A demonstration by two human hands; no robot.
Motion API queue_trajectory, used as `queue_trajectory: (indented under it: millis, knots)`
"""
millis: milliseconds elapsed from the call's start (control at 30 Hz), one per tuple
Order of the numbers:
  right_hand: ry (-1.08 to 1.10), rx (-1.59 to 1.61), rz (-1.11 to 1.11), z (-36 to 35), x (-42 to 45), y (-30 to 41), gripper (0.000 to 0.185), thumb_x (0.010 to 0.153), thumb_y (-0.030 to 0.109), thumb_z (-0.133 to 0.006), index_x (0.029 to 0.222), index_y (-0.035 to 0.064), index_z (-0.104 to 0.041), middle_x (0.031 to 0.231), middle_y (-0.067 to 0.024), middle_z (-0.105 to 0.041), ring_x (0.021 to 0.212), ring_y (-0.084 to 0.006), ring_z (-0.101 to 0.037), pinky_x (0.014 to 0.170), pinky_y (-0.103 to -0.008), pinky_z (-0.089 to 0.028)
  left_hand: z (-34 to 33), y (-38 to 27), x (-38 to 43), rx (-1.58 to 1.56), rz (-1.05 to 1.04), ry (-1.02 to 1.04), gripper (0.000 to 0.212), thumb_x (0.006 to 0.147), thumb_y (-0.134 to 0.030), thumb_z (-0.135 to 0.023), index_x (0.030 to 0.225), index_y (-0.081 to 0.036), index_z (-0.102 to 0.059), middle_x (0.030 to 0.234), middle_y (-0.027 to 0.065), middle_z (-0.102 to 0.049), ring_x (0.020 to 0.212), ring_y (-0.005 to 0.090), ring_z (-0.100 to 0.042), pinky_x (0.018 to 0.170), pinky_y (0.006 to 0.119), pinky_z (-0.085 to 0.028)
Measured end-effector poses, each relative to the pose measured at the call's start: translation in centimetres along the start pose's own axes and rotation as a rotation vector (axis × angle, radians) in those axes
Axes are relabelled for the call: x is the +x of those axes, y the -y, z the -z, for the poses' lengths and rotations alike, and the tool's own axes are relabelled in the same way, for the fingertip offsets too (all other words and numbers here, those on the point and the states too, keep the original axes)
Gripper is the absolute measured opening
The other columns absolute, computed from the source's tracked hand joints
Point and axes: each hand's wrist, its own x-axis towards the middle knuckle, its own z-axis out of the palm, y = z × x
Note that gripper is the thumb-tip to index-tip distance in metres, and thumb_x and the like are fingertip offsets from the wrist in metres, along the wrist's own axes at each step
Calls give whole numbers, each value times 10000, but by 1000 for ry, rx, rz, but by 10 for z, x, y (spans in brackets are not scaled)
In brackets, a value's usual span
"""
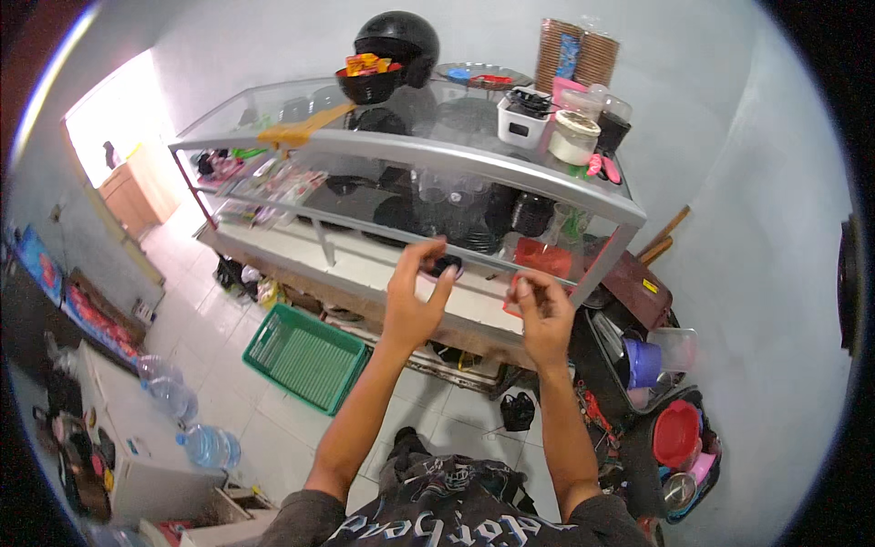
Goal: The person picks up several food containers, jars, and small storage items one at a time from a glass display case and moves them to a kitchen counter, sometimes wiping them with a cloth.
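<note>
My left hand (417,294) is raised before the lower front of a glass display case (437,154), its thumb and fingers apart with nothing seen between them. Beyond its fingertips a small dark round thing (448,265) rests on the case's white lower shelf (369,273). My right hand (545,314) is near the case's right end, its fingers curled close to the thumb. Beside those fingers is a small red thing (511,304); whether the hand holds it cannot be told. A red plastic container (543,256) lies inside the case just behind.
A green plastic crate (307,362) stands on the tiled floor at left, near large water bottles (212,446). At right are open black cases with a purple container (642,362) and a red basin (677,434). A black helmet (400,41) and jars top the case.
</note>
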Motion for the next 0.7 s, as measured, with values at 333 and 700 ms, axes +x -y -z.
queue_trajectory:
  millis: [333, 700]
  knots:
    - [-413, -294, 332, 20, 156, -4, 198, 948, 155, -621, 1067, -2, -644, 915, -68, -679, 850, -131, -631, 788, -294, -505, -133, 31, 216, 289, -209, 50, 963, 719, -361, -807, 1393, 84, -282, 1311, 288, -453, 1171, 438, -511, 986, 473, -435]
    - [-502, -896, 483, 34, 235, -3, 623, 797, 219, -759, 1311, 23, -466, 1240, -226, -526, 1130, -369, -543, 975, -430, -444, -146, 55, 243, 294, 55, 204, 1189, 687, -451, -818, 1480, 81, -110, 1376, 308, -420, 1179, 428, -550, 980, 467, -468]
